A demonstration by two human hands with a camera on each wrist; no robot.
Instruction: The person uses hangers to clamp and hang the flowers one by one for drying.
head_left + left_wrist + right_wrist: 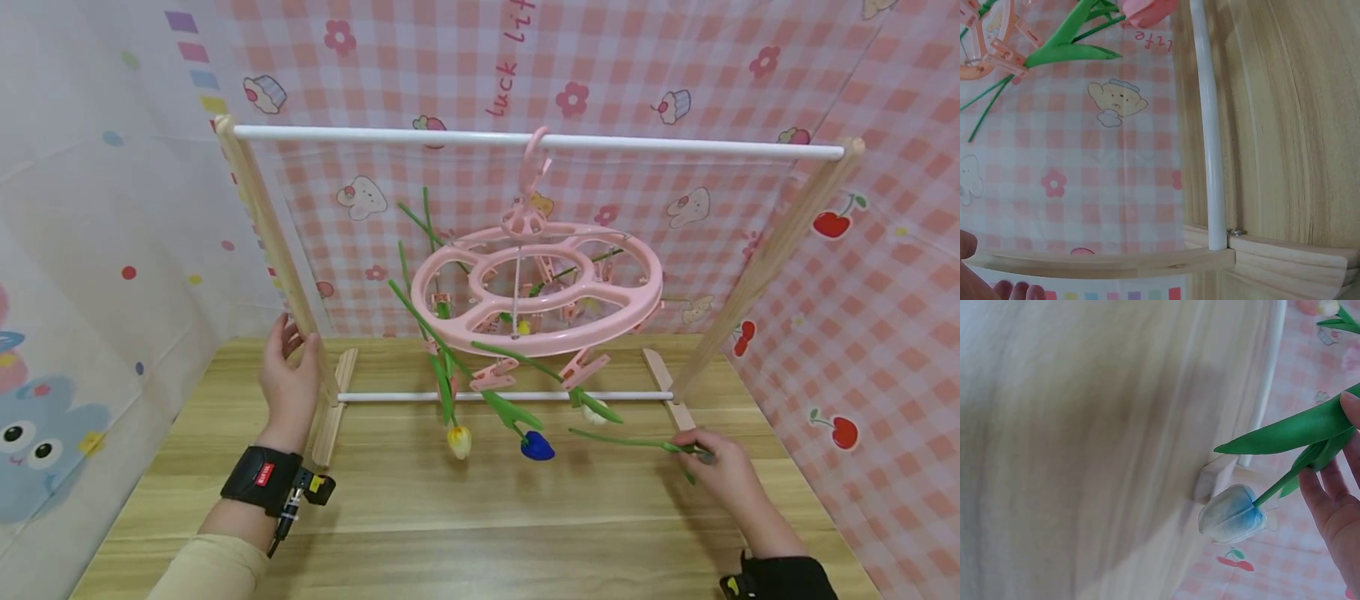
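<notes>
My right hand (720,471) pinches the green stem and leaves of a white tulip with a blue base (1232,514), an artificial one by its look. In the head view its stem points left, below the hanger. My left hand (290,387) is beside the left wooden post (270,217), fingers loosely bent and thumb next to the post. A pink round clip hanger (536,343) hangs by its hook from the white top bar (360,135). Its clips hold several tulips, among them a yellow one (459,442), a blue one (537,446) and a white one (596,411).
The rack's right post (772,250) rises above my right hand. A white lower bar (390,397) joins the wooden feet (327,433) on the wood-grain table (450,533). Pink checked cloth (450,67) covers the back and right; pale printed cloth (90,250) covers the left.
</notes>
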